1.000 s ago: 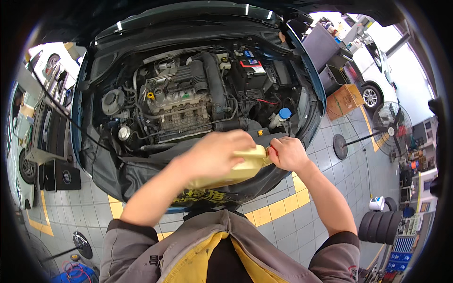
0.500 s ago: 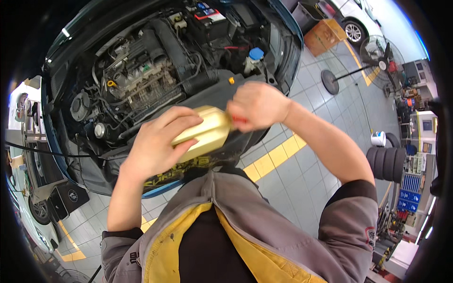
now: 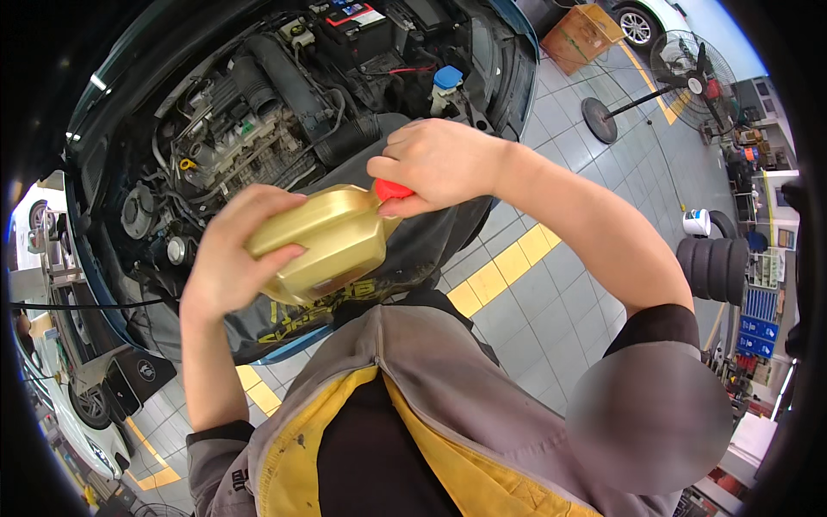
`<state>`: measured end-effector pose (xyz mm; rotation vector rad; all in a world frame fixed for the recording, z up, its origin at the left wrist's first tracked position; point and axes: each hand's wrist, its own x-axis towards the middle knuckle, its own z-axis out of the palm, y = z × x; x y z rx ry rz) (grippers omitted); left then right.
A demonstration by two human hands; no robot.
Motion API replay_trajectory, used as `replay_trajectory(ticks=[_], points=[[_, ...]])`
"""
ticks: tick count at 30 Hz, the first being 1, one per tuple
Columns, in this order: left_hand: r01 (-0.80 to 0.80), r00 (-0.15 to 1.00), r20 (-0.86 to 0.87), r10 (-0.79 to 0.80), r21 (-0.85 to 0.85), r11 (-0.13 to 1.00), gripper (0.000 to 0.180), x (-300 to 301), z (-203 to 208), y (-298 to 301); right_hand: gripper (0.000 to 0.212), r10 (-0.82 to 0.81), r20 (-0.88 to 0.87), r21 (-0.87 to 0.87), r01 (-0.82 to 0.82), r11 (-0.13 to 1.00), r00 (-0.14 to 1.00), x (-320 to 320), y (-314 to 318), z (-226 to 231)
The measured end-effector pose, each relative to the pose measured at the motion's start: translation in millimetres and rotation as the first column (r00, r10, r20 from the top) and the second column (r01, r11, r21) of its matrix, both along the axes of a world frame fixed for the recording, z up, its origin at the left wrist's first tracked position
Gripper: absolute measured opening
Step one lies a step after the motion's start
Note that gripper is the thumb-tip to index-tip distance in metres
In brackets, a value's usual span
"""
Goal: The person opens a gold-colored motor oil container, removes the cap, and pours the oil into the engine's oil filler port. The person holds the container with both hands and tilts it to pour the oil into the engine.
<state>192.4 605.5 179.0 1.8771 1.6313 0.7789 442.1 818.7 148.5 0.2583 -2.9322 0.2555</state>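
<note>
My left hand (image 3: 234,250) is wrapped around the base end of a gold plastic bottle (image 3: 332,237), which looks like an engine oil bottle. The bottle lies tilted on its side, its neck pointing to the right. At that neck the fingers of my right hand (image 3: 448,168) are closed around a red cap (image 3: 394,189). Whether the cap is still seated on the neck is hidden by my fingers. Both hands are held above the front edge of an open car engine bay (image 3: 250,129).
A dark protective cover (image 3: 413,267) drapes the car's front. In the bay are a blue-capped reservoir (image 3: 447,79), a battery (image 3: 353,21) and a yellow dipstick ring (image 3: 187,165). To the right stand a floor fan (image 3: 599,121), a wooden box (image 3: 581,39) and stacked tyres (image 3: 713,269).
Both hands and the gold bottle have shifted left in the view. The red cap shows more clearly between my right fingers. The view itself has also shifted a little.
</note>
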Motion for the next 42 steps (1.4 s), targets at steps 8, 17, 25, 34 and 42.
replay_trajectory(ticks=[8,17,25,34,42], points=[[-0.286,0.937,-0.153,0.315,0.182,0.941,0.044,75,0,-24,0.055,-0.413,0.550,0.002,0.493,0.870,0.726,-17,-22,42],[-0.257,0.929,-0.249,0.275,0.103,0.961,0.047,95,9,-17,0.060,-0.693,0.391,0.110,0.717,0.688,0.605,-25,-33,27],[0.043,0.976,-0.212,-0.048,-0.031,0.999,0.047,47,18,22,0.034,-0.165,-0.140,0.024,0.170,0.985,0.976,29,-3,-11],[-0.092,0.908,-0.405,0.107,0.058,0.994,0.040,115,9,20,0.040,-0.707,0.203,0.116,0.700,0.705,0.678,9,-12,-8],[0.136,0.952,-0.268,-0.147,-0.058,0.989,0.049,38,26,24,0.027,-0.111,-0.234,0.012,0.117,0.993,0.966,35,-20,-19]])
